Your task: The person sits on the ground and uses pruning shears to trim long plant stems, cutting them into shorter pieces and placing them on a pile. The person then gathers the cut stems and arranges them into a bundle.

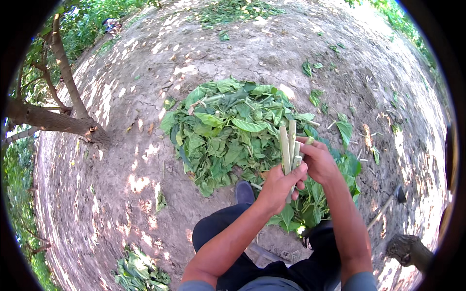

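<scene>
Several pale green cut stems (287,147) stand nearly upright in my left hand (280,187), its thumb pressed across them. Close against it, my right hand (317,160) pinches a short cut stem piece (309,140) between thumb and fingers. The lower ends of the bundle are partly covered by my left fingers. Beyond both hands lies a broad heap of green leaves (233,138) on the soil, with a few stem ends poking out. Fresher leafy shoots (315,200) lie below my right hand, partly hidden by the forearm.
A branching tree trunk (69,122) rises at the left, and a cut stump or log (409,251) is at the lower right. A long-handled tool (386,209) with a dark head lies nearby. Wilted leaves (142,272) are piled lower left. My shoe (244,192) touches the heap's near edge.
</scene>
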Demonstrator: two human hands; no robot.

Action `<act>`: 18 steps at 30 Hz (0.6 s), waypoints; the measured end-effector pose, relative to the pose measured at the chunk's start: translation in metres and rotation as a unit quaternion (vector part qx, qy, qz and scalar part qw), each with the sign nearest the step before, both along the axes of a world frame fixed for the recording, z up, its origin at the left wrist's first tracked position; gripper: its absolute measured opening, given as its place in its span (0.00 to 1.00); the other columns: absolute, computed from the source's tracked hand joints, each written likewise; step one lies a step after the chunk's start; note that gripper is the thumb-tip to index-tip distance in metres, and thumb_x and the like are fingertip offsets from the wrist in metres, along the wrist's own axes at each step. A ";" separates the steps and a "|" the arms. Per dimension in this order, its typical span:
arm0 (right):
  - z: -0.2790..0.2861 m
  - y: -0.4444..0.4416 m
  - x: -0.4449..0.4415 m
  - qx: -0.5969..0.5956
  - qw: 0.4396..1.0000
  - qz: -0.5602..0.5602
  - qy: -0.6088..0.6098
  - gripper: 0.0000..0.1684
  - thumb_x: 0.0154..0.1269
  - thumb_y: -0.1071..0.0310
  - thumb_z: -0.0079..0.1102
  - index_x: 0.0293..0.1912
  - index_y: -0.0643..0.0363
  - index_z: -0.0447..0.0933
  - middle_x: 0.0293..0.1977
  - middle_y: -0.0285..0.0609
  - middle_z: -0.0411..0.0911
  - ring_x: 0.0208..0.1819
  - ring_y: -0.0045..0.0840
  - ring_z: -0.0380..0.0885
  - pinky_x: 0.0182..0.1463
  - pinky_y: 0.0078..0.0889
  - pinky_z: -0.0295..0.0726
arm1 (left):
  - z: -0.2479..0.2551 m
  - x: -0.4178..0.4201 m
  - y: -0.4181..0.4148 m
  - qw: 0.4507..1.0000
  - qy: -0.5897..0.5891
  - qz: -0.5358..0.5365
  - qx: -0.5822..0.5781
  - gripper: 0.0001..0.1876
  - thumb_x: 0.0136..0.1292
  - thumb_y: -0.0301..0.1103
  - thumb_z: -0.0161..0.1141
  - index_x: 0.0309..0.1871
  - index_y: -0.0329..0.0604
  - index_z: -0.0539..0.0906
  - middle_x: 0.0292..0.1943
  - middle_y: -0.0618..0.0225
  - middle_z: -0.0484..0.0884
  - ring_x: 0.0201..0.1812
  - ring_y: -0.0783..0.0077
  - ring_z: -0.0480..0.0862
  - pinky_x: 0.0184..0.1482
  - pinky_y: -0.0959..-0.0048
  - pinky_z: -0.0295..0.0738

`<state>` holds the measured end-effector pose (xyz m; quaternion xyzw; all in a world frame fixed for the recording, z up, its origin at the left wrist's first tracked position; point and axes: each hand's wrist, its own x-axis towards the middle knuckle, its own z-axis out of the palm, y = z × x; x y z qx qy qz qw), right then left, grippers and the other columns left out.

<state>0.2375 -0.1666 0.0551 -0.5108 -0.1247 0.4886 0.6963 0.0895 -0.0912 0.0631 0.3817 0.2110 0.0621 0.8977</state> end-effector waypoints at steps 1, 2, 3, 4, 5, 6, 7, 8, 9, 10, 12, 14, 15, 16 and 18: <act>0.005 -0.011 0.000 0.008 1.000 -0.001 0.011 0.20 0.72 0.69 0.54 0.58 0.71 0.73 0.41 0.46 0.82 0.37 0.26 0.81 0.41 0.34 0.82 | -0.001 0.000 -0.001 1.000 0.014 -0.016 0.009 0.17 0.68 0.44 0.64 0.49 0.41 0.77 0.34 0.70 0.79 0.31 0.80 0.80 0.24 0.81 0.70; 0.011 -0.022 -0.002 0.042 0.999 0.019 0.025 0.22 0.73 0.67 0.54 0.60 0.71 0.72 0.43 0.48 0.81 0.41 0.28 0.81 0.46 0.37 0.82 | -0.002 0.000 -0.002 0.999 0.027 -0.031 0.017 0.18 0.68 0.45 0.65 0.49 0.41 0.77 0.34 0.70 0.79 0.31 0.80 0.80 0.24 0.81 0.70; 0.009 -0.033 -0.001 0.055 0.998 0.014 0.032 0.22 0.74 0.66 0.54 0.60 0.71 0.71 0.43 0.48 0.81 0.43 0.28 0.81 0.47 0.37 0.81 | -0.001 0.002 -0.005 0.998 0.037 -0.052 0.026 0.19 0.67 0.46 0.65 0.49 0.41 0.77 0.34 0.70 0.79 0.31 0.80 0.80 0.23 0.81 0.69; 0.007 -0.044 -0.001 0.069 0.997 0.010 0.038 0.23 0.74 0.64 0.54 0.61 0.71 0.71 0.44 0.48 0.81 0.44 0.29 0.81 0.49 0.37 0.81 | 0.001 0.003 -0.009 0.996 0.036 -0.070 0.041 0.19 0.66 0.47 0.65 0.48 0.41 0.77 0.33 0.71 0.79 0.31 0.80 0.80 0.23 0.81 0.68; 0.006 -0.053 -0.001 0.082 0.996 0.006 0.044 0.24 0.75 0.63 0.54 0.62 0.70 0.70 0.45 0.49 0.81 0.45 0.29 0.81 0.51 0.38 0.80 | -0.001 0.004 -0.011 0.993 0.039 -0.096 0.049 0.19 0.66 0.47 0.65 0.47 0.42 0.77 0.33 0.71 0.79 0.31 0.80 0.80 0.22 0.81 0.68; 0.004 -0.060 -0.002 0.076 0.997 0.011 0.022 0.26 0.75 0.59 0.55 0.63 0.69 0.69 0.47 0.46 0.80 0.48 0.28 0.80 0.53 0.37 0.79 | -0.003 0.005 -0.012 0.990 0.041 -0.122 0.057 0.19 0.66 0.48 0.65 0.47 0.42 0.78 0.33 0.72 0.79 0.31 0.80 0.80 0.22 0.80 0.68; 0.002 -0.065 -0.003 0.073 0.997 0.009 0.011 0.26 0.75 0.59 0.55 0.62 0.68 0.70 0.47 0.45 0.80 0.48 0.27 0.79 0.54 0.36 0.78 | -0.005 0.006 -0.014 0.986 0.044 -0.148 0.065 0.19 0.65 0.48 0.66 0.46 0.42 0.78 0.33 0.72 0.79 0.31 0.80 0.80 0.22 0.80 0.68; 0.000 -0.067 -0.005 0.068 0.998 0.008 0.000 0.25 0.75 0.59 0.56 0.62 0.67 0.71 0.47 0.44 0.80 0.48 0.26 0.79 0.54 0.35 0.78 | -0.007 0.007 -0.017 0.982 0.054 -0.162 0.082 0.19 0.64 0.48 0.66 0.45 0.43 0.78 0.32 0.74 0.78 0.31 0.80 0.79 0.22 0.80 0.68; -0.004 -0.068 -0.007 0.068 0.998 0.008 -0.008 0.25 0.75 0.59 0.56 0.61 0.67 0.71 0.47 0.42 0.80 0.48 0.25 0.79 0.54 0.35 0.78 | -0.009 0.007 -0.019 0.978 0.061 -0.178 0.089 0.19 0.64 0.48 0.66 0.45 0.43 0.78 0.32 0.74 0.78 0.31 0.80 0.79 0.22 0.81 0.68; -0.010 -0.072 -0.006 0.053 0.999 0.013 -0.003 0.22 0.74 0.60 0.57 0.59 0.66 0.74 0.45 0.39 0.81 0.46 0.23 0.79 0.52 0.33 0.78 | -0.012 0.007 -0.021 0.974 0.069 -0.194 0.096 0.19 0.64 0.48 0.67 0.45 0.43 0.78 0.32 0.74 0.78 0.31 0.80 0.79 0.22 0.81 0.68; -0.011 -0.075 -0.004 0.042 0.999 0.019 -0.024 0.20 0.74 0.61 0.58 0.57 0.65 0.75 0.44 0.38 0.81 0.45 0.22 0.79 0.51 0.32 0.77 | -0.017 0.008 -0.024 0.967 0.078 -0.214 0.115 0.19 0.63 0.47 0.67 0.46 0.43 0.78 0.32 0.74 0.78 0.32 0.80 0.80 0.22 0.80 0.68; -0.009 -0.075 -0.004 0.037 0.999 0.008 -0.030 0.18 0.74 0.62 0.58 0.55 0.64 0.76 0.43 0.38 0.81 0.44 0.21 0.79 0.49 0.31 0.77 | -0.023 0.009 -0.027 0.962 0.081 -0.221 0.138 0.19 0.64 0.46 0.66 0.48 0.42 0.78 0.33 0.74 0.78 0.32 0.80 0.80 0.23 0.80 0.69; -0.008 -0.076 -0.003 0.034 0.999 -0.007 -0.027 0.16 0.73 0.63 0.57 0.54 0.64 0.76 0.42 0.38 0.82 0.43 0.20 0.79 0.49 0.31 0.77 | -0.023 0.010 -0.029 0.965 0.077 -0.210 0.141 0.19 0.64 0.45 0.66 0.49 0.42 0.77 0.33 0.74 0.78 0.32 0.80 0.80 0.23 0.79 0.70; -0.006 -0.077 -0.003 0.031 0.999 -0.023 -0.023 0.15 0.73 0.64 0.57 0.53 0.64 0.77 0.42 0.38 0.82 0.42 0.20 0.79 0.49 0.31 0.77 | -0.022 0.012 -0.032 0.967 0.072 -0.198 0.144 0.19 0.64 0.44 0.66 0.50 0.41 0.77 0.33 0.74 0.78 0.33 0.79 0.80 0.23 0.79 0.71; -0.003 -0.078 0.000 0.041 0.997 -0.050 -0.033 0.14 0.74 0.64 0.57 0.51 0.63 0.77 0.42 0.38 0.82 0.41 0.20 0.79 0.49 0.30 0.77 | -0.020 0.015 -0.036 0.971 0.067 -0.175 0.148 0.20 0.65 0.44 0.66 0.52 0.40 0.75 0.34 0.72 0.79 0.33 0.79 0.81 0.24 0.78 0.72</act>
